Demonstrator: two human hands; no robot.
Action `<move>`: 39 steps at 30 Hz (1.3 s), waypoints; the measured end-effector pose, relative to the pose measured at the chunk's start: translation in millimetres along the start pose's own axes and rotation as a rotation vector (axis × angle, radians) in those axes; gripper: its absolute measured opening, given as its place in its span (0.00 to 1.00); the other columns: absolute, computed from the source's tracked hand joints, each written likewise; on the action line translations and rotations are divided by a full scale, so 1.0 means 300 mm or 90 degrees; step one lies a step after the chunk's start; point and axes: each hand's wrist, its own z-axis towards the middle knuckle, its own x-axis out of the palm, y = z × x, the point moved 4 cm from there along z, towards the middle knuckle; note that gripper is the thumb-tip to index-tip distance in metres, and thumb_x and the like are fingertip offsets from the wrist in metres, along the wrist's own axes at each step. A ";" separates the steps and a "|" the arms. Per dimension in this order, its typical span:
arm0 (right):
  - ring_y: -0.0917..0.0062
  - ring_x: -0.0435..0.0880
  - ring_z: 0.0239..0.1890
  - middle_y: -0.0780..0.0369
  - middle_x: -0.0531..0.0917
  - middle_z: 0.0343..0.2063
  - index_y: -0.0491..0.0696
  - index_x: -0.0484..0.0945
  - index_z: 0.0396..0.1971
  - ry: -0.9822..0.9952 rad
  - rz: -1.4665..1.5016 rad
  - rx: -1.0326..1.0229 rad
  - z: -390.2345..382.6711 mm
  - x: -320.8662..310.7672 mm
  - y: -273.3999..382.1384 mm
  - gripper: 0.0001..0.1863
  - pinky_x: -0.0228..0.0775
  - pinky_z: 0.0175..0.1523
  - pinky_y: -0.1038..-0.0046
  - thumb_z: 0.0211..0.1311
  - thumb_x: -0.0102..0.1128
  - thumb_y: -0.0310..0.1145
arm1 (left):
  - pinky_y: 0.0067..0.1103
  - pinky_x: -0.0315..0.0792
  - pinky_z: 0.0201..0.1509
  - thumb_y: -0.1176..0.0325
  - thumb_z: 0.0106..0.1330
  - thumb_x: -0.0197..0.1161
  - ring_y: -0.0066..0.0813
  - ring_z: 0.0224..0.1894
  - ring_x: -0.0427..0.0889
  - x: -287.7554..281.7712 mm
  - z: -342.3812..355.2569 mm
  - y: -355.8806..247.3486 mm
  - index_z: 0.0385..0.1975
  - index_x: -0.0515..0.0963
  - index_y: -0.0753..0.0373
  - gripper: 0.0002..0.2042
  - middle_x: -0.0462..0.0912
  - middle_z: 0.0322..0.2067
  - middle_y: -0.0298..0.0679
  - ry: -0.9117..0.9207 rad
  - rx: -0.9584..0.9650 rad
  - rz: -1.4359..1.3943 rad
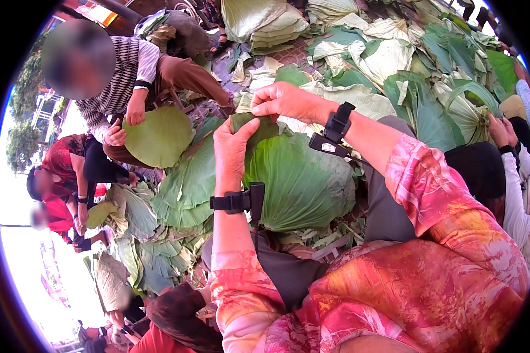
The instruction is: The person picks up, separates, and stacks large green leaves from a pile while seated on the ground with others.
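Observation:
Between my hands is a dark green lotus leaf [260, 128], its upper edge raised and partly hidden by my fingers. My left hand [228, 154] pinches it at the left edge, thumb pointing up to the right. My right hand [291, 102] has thumb and fingers closed at the leaf's top edge, close to my left hand. Just below them a large bright green lotus leaf [300, 182] spreads over my lap, its veins fanning out and its right part paler. Black straps with small devices circle both my wrists.
Heaps of green and pale dried lotus leaves [388, 59] cover the ground ahead. More stacked leaves [185, 182] lie to my left. A co-worker [115, 88] at the upper left holds a round yellow-green leaf [159, 136]. Other people sit at the left and right edges.

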 end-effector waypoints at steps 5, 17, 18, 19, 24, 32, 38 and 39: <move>0.89 0.72 0.28 0.72 0.76 0.25 0.46 0.77 0.30 0.002 -0.027 -0.031 0.005 0.015 -0.004 0.06 0.66 0.34 0.82 0.60 0.57 0.33 | 0.17 0.74 0.32 0.76 0.57 0.65 0.19 0.27 0.80 0.000 -0.004 0.014 0.33 0.80 0.66 0.05 0.82 0.29 0.34 0.008 -0.050 -0.002; 0.88 0.71 0.26 0.73 0.74 0.24 0.51 0.74 0.29 -0.030 0.257 0.089 0.014 0.023 -0.050 0.07 0.63 0.32 0.83 0.60 0.58 0.38 | 0.15 0.72 0.33 0.76 0.59 0.64 0.16 0.28 0.77 0.012 -0.001 -0.007 0.31 0.80 0.64 0.03 0.81 0.28 0.31 0.008 0.035 -0.063; 0.88 0.71 0.26 0.73 0.74 0.24 0.50 0.75 0.29 -0.016 0.212 0.072 0.013 0.023 -0.037 0.08 0.64 0.32 0.83 0.60 0.58 0.38 | 0.15 0.72 0.33 0.76 0.59 0.64 0.16 0.28 0.77 0.003 0.000 -0.003 0.31 0.80 0.64 0.03 0.81 0.28 0.31 -0.005 0.040 -0.067; 0.87 0.71 0.26 0.72 0.74 0.25 0.49 0.75 0.30 -0.001 0.168 0.056 0.009 0.019 -0.022 0.09 0.65 0.33 0.83 0.60 0.58 0.39 | 0.15 0.72 0.33 0.76 0.59 0.64 0.16 0.28 0.77 -0.006 0.001 -0.001 0.31 0.80 0.64 0.03 0.81 0.28 0.31 -0.018 0.045 -0.071; 0.87 0.74 0.28 0.70 0.76 0.25 0.44 0.76 0.34 0.057 -0.085 -0.056 -0.010 0.028 0.026 0.12 0.68 0.35 0.82 0.61 0.58 0.38 | 0.15 0.72 0.33 0.76 0.58 0.65 0.16 0.27 0.77 -0.030 -0.002 0.008 0.31 0.80 0.64 0.03 0.81 0.28 0.31 -0.025 0.015 -0.070; 0.86 0.75 0.30 0.69 0.78 0.25 0.44 0.77 0.34 0.023 -0.017 -0.008 0.003 -0.012 0.006 0.10 0.68 0.38 0.81 0.64 0.55 0.37 | 0.18 0.74 0.35 0.76 0.55 0.66 0.20 0.28 0.79 -0.018 -0.010 0.001 0.31 0.79 0.64 0.06 0.82 0.28 0.35 0.020 -0.083 0.018; 0.84 0.73 0.46 0.67 0.79 0.40 0.43 0.76 0.44 0.100 -0.029 -0.108 -0.005 0.030 0.029 0.16 0.64 0.52 0.78 0.60 0.59 0.37 | 0.15 0.73 0.33 0.76 0.57 0.66 0.17 0.27 0.79 -0.012 -0.011 -0.021 0.31 0.80 0.64 0.04 0.82 0.27 0.32 0.002 -0.008 -0.052; 0.84 0.72 0.48 0.67 0.78 0.43 0.43 0.75 0.45 0.139 -0.019 -0.107 -0.012 0.042 0.024 0.17 0.63 0.54 0.77 0.59 0.61 0.37 | 0.15 0.72 0.33 0.76 0.57 0.66 0.17 0.27 0.78 -0.018 -0.009 -0.020 0.31 0.80 0.64 0.04 0.81 0.27 0.32 -0.002 -0.004 -0.063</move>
